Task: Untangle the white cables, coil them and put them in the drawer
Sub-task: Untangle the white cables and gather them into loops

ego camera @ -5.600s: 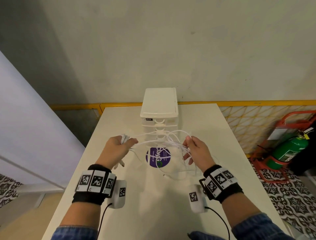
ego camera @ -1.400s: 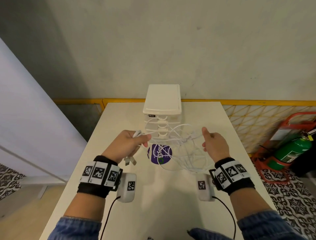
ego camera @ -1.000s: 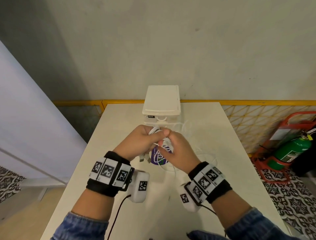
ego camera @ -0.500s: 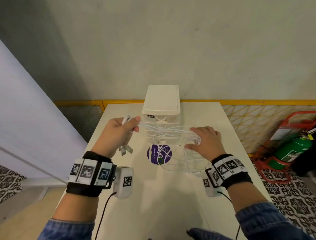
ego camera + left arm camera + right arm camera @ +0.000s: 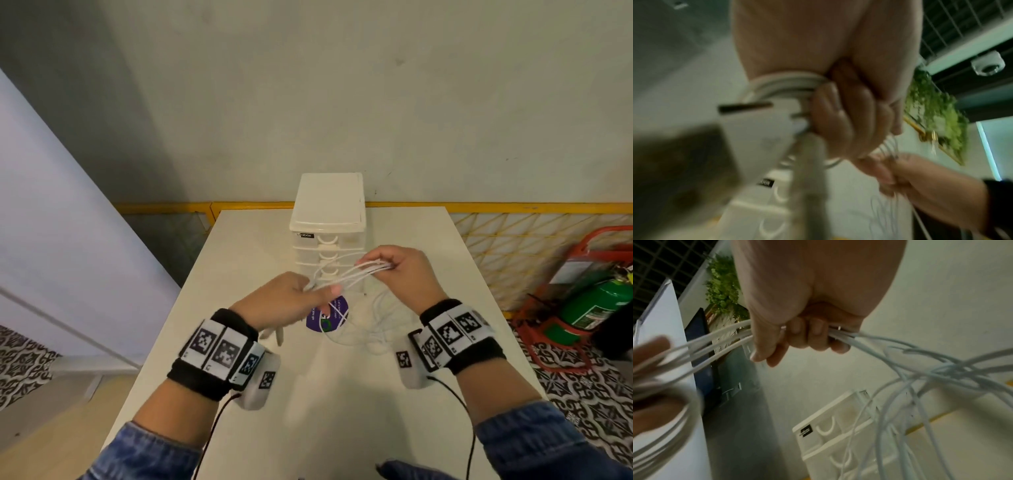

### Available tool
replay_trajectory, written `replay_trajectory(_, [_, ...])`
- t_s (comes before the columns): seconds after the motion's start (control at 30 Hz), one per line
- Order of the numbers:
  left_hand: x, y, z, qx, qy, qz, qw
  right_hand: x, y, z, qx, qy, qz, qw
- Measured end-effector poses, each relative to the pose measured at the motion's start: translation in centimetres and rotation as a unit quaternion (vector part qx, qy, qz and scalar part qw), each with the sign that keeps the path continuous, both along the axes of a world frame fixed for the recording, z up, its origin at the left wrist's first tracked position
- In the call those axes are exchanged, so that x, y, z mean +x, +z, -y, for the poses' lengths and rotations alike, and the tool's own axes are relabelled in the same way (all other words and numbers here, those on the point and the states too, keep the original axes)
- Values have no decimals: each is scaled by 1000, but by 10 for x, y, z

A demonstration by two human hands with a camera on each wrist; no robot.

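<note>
Several white cable (image 5: 346,279) strands stretch between my two hands above the table. My left hand (image 5: 291,301) grips a coiled bundle of cable (image 5: 785,82) with its fingers curled round the loops. My right hand (image 5: 399,270) pinches the strands (image 5: 725,335) in its curled fingers, a little higher and to the right. Loose cable (image 5: 370,329) hangs from it in a tangle onto the table; in the right wrist view it trails as tangled loops (image 5: 931,369). The white drawer unit (image 5: 327,219) stands just behind the hands with its drawers closed.
A purple round sticker (image 5: 329,317) lies on the white table (image 5: 325,394) under the cables. A yellow mesh barrier (image 5: 513,240) runs behind and to the right. A green fire extinguisher (image 5: 596,301) in a red stand sits on the floor at right.
Both hands came back toward each other. The left hand dropped from the upper left to the middle; the right hand rose and now pinches the strands, which span a shorter gap.
</note>
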State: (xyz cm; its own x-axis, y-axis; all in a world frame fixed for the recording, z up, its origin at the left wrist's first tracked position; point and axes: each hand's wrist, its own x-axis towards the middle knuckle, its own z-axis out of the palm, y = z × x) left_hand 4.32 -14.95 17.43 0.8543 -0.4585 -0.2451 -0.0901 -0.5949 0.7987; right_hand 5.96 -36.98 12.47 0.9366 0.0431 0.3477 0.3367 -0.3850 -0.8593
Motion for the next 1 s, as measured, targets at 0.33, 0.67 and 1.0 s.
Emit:
replay_trajectory(0.33, [2, 15, 10, -611, -184, -323, 699, -1, -39, -21, -120, 10, -95, 988])
replay_trajectory(0.67, [28, 33, -19, -832, -47, -239, 498, -7, -50, -36, -161, 78, -75, 981])
replay_trajectory(1.0, [32, 26, -5, -691, 203, -13, 694, -24, -45, -61, -173, 138, -28, 975])
